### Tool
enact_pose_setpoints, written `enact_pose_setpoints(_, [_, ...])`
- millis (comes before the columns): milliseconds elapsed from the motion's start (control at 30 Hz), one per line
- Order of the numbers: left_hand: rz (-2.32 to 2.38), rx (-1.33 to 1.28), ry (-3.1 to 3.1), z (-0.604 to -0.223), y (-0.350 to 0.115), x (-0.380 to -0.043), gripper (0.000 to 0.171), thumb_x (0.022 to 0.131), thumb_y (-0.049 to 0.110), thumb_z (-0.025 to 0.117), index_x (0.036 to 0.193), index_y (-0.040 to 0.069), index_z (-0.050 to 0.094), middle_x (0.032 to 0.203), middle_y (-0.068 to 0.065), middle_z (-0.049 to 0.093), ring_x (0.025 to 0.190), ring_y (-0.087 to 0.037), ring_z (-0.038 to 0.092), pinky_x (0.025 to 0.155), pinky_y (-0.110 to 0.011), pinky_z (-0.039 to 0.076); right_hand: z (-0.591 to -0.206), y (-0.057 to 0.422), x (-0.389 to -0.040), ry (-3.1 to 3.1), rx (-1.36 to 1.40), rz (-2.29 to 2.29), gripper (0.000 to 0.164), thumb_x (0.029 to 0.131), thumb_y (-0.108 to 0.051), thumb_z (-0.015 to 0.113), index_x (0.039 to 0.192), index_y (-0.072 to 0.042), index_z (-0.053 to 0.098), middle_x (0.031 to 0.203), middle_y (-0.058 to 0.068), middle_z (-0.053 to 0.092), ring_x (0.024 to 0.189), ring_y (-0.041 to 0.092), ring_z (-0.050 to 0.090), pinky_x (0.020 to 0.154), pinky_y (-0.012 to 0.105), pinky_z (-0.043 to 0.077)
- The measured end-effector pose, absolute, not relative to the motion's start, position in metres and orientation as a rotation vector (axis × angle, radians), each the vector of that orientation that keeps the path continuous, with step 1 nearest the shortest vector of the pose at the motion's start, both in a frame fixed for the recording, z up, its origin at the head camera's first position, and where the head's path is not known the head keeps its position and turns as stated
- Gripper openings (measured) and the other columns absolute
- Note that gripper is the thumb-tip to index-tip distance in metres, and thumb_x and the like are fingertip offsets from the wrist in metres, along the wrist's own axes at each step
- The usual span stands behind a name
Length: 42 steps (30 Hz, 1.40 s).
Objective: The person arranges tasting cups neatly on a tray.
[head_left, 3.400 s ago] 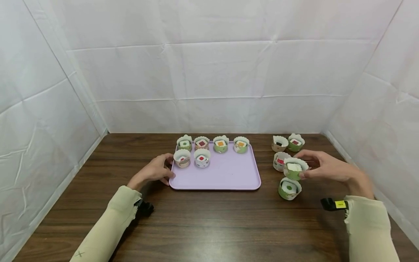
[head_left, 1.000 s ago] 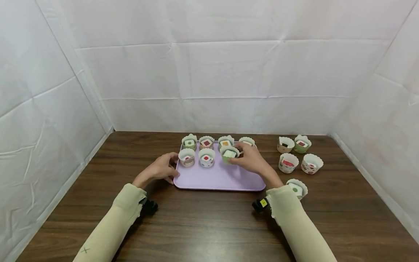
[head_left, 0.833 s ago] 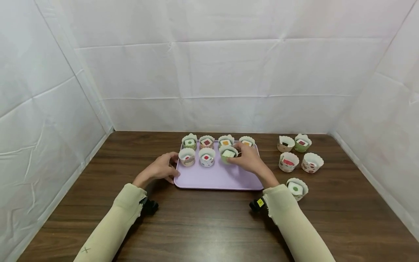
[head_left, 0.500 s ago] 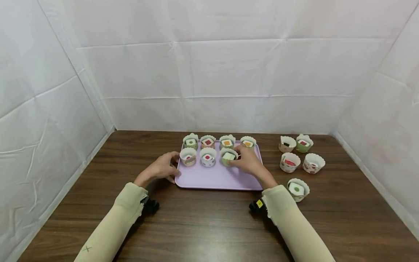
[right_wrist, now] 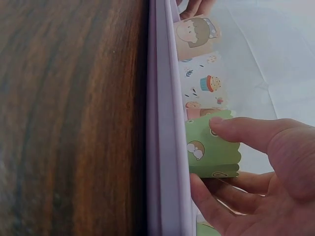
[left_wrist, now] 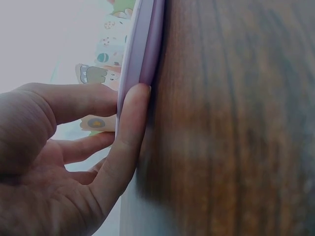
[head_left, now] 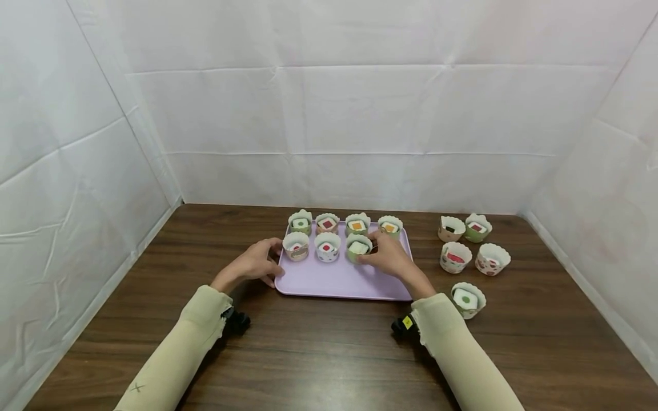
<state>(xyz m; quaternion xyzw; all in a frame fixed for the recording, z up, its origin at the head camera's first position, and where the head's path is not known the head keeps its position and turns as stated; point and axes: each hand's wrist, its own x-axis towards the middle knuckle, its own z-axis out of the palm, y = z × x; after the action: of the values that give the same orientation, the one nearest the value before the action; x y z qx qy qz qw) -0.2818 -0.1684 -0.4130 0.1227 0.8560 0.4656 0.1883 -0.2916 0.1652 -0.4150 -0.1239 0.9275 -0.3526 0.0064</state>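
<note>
My left hand (head_left: 254,264) grips the left rim of the lilac tray (head_left: 329,282); the left wrist view has its thumb and a finger pinching that rim (left_wrist: 140,49). My right hand (head_left: 393,256) holds a green paper baking cup (head_left: 358,246) with a pale white piece inside. That cup is third in the front row on the tray, beside a white patterned cup (head_left: 327,248) and a pinkish cup (head_left: 296,247). In the right wrist view, the thumb presses the green cup's wall (right_wrist: 209,145) while the other fingers are partly hidden behind it.
Several filled cups, such as one with an orange-topped piece (head_left: 357,224), line the tray's back edge. Right of the tray on the wooden table (head_left: 308,354) stand several more, including a green-dotted one (head_left: 468,299). White cloth (head_left: 360,114) encloses the back and sides.
My right hand has carried the green cup from the right-hand group leftward and lowered it onto the tray's front row. The left hand has stayed at the tray's left rim.
</note>
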Motion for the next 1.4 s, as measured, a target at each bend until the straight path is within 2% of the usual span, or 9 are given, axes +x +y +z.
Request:
enact_pose_setpoints(167, [1.308,0.341,2.410,-0.413,-0.169,-0.282,0.066,0.086,-0.009,0.069,0.146,-0.006,0.042,0.136,-0.027,0.045,0.083,-0.025,0.066,0.063,-0.038,0.068,-0.415,0.164,-0.291,2.909,-0.405,-1.109,0.051,0.083,-0.020,0.084,0.124,0.004,0.065,0.113,0.017,0.064,0.097,0.024,0.059,0.078,0.026,0.048])
enact_pose_setpoints(300, [1.297,0.339,2.419,-0.412,-0.168,-0.281,0.066,0.086,-0.009,0.069,0.146,-0.006,0.041,0.136,-0.028,0.045,0.082,-0.025,0.066,0.063,-0.037,0.068,-0.414,0.164,-0.291,2.894,-0.415,-1.100,0.055,0.083,-0.021,0.084,0.127,0.005,0.063,0.115,0.018,0.064,0.098,0.024,0.059,0.080,0.027,0.049])
enact_pose_setpoints(433, [1.287,0.338,2.428,-0.411,-0.168,-0.281,0.067,0.086,-0.009,0.069,0.146,-0.006,0.041,0.136,-0.028,0.046,0.081,-0.025,0.066,0.063,-0.037,0.068,-0.409,0.166,-0.290,2.859,-0.430,-1.046,0.064,0.085,-0.020,0.082,0.136,0.007,0.056,0.121,0.022,0.066,0.105,0.028,0.062,0.087,0.034,0.054])
enact_pose_setpoints(600, [1.283,0.353,2.434,-0.409,-0.166,-0.281,0.065,0.087,-0.009,0.069,0.146,-0.007,0.042,0.136,-0.029,0.046,0.082,-0.025,0.067,0.063,-0.037,0.068,-0.399,0.172,-0.288,2.796,-0.450,-1.003,0.078,0.081,-0.006,0.079,0.145,0.015,0.040,0.121,0.030,0.067,0.112,0.038,0.065,0.095,0.046,0.060])
enact_pose_setpoints(700, [1.280,0.351,2.428,-0.409,-0.166,-0.281,0.064,0.087,-0.009,0.069,0.146,-0.007,0.042,0.137,-0.029,0.046,0.083,-0.025,0.067,0.063,-0.038,0.068,-0.396,0.175,-0.287,2.772,-0.439,-0.987,0.083,0.079,-0.003,0.080,0.147,0.016,0.036,0.122,0.033,0.066,0.116,0.041,0.065,0.098,0.049,0.060])
enact_pose_setpoints(867, [1.289,0.335,2.424,-0.411,-0.167,-0.280,0.065,0.086,-0.009,0.069,0.146,-0.007,0.043,0.137,-0.029,0.046,0.084,-0.025,0.067,0.063,-0.038,0.068,-0.395,0.178,-0.284,2.763,-0.408,-0.959,0.088,0.082,-0.008,0.080,0.153,0.012,0.032,0.128,0.032,0.065,0.122,0.042,0.063,0.102,0.050,0.058])
enact_pose_setpoints(1000, [1.301,0.347,2.421,-0.412,-0.167,-0.279,0.064,0.086,-0.009,0.069,0.145,-0.007,0.043,0.135,-0.029,0.046,0.084,-0.025,0.067,0.063,-0.038,0.068,-0.393,0.183,-0.281,2.795,-0.401,-0.904,0.087,0.085,-0.012,0.079,0.155,0.010,0.032,0.130,0.030,0.065,0.123,0.042,0.063,0.103,0.052,0.058])
enact_pose_setpoints(1200, [1.298,0.336,2.420,-0.412,-0.168,-0.279,0.064,0.086,-0.009,0.069,0.145,-0.007,0.043,0.136,-0.028,0.047,0.084,-0.025,0.066,0.063,-0.038,0.068,-0.385,0.193,-0.273,2.817,-0.385,-0.891,0.078,0.089,-0.014,0.076,0.154,0.004,0.037,0.133,0.028,0.064,0.124,0.041,0.064,0.101,0.051,0.059])
enact_pose_setpoints(1400, [1.301,0.345,2.425,-0.412,-0.168,-0.280,0.063,0.086,-0.009,0.069,0.144,-0.007,0.044,0.135,-0.028,0.047,0.084,-0.025,0.066,0.063,-0.038,0.068,-0.376,0.207,-0.263,2.886,-0.514,-0.970,0.069,0.091,-0.014,0.075,0.150,0.003,0.044,0.132,0.026,0.066,0.121,0.040,0.066,0.095,0.049,0.062])
